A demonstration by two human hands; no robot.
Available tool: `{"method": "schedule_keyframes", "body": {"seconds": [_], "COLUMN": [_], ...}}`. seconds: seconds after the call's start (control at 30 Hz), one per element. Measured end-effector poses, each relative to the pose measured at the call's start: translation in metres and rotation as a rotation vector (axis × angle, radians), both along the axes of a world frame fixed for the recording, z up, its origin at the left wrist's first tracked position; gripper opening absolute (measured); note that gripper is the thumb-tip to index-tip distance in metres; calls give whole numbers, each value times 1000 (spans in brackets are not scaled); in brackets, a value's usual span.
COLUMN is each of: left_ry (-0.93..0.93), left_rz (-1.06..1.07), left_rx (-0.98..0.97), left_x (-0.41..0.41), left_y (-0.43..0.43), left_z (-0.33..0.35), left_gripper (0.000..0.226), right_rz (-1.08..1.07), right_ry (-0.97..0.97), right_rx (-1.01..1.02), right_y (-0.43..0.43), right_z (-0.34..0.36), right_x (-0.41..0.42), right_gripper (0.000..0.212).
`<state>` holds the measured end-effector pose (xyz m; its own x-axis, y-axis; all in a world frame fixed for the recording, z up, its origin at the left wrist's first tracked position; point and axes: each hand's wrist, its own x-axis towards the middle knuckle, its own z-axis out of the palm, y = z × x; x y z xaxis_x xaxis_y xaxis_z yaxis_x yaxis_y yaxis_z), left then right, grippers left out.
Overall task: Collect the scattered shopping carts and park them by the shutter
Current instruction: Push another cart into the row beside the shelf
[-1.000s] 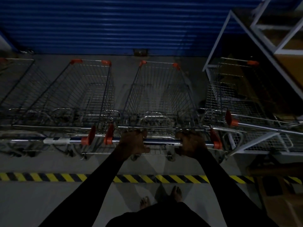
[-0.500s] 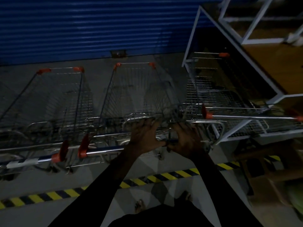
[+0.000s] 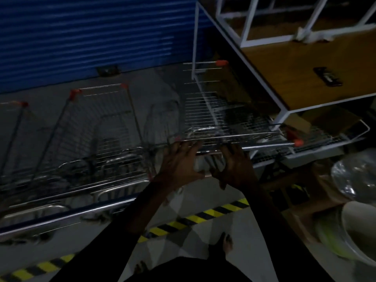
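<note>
Both hands spread-fingered, gripping nothing: left hand (image 3: 181,161) and right hand (image 3: 234,167) reach the crosswise handle (image 3: 264,146) of the rightmost cart (image 3: 203,115) just ahead, right nearer mid-bar, contact blurred; basket's long axis points away toward the shutter (image 3: 81,37).

Left hand (image 3: 179,162), right hand (image 3: 237,166) spread beside carts (image 3: 101,127), blue shutter (image 3: 81,37) beyond

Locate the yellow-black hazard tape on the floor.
Head view, lower half: the hazard tape runs diagonally across the floor from the bottom-left corner up to right of centre, between the parked carts and the person's bare feet.
</note>
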<state>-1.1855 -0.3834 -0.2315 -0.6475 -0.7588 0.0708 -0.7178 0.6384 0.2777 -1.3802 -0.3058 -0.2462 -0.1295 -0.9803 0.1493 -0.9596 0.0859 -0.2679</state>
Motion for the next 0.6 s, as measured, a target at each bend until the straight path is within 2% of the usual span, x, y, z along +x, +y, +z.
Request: {"method": "schedule_keyframes", "body": {"seconds": [0.1,0.2,0.3,0.43,0.53,0.6], "left_ry": [-120,-160,-191,-320,-379,-367], "left_rz": [29,102,111,113,100,123], "left_rx": [47,31,125,283,291,292], "left_x": [-57,-99,-122,-129,-128,-127], "left_y": [-3,-8,-17,-28,-40,-48], "left_z": [4,3,-14,-39,-47,-48], "left_gripper": [99,92,92,82,72,59], "right_rz": [24,65,77,64,105,158], "right_ry": [12,67,92,212,291,435], "right_rx": [19,80,172,260,234,220], "right_y": [-1,-4,-15,-26,-36,-45], "right_z": [-4,-12,-19,-33,-43,-48], "right_x": [-70,-130,-172,-200,-202,-201], "right_gripper": [81,83,81,86,75,55]}}
